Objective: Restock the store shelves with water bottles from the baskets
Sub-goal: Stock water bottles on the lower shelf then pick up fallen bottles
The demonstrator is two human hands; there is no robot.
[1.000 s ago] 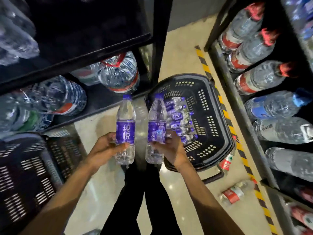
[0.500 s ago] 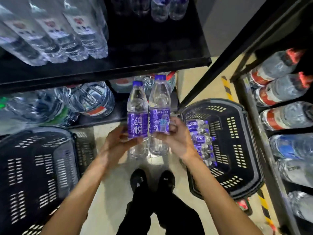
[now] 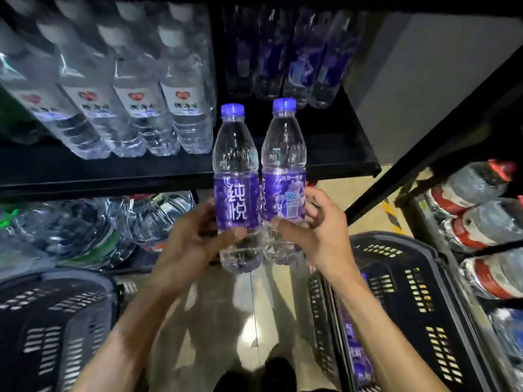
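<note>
Raised since half a second ago, the left bottle (image 3: 236, 190) and the right bottle (image 3: 283, 176) now hang upright in front of the black shelf (image 3: 336, 154). Their blue caps sit above its front edge, and their purple labels touch side by side. The left hand (image 3: 192, 241) grips the left bottle just under its label, thumb across the front. The right hand (image 3: 314, 230) is wrapped round the right bottle in the same way. On the shelf behind stand purple-labelled bottles (image 3: 297, 58), with white-labelled bottles (image 3: 135, 108) to their left. Below, the right basket (image 3: 418, 278) holds more purple bottles, and the left basket (image 3: 65, 321) sits opposite.
</note>
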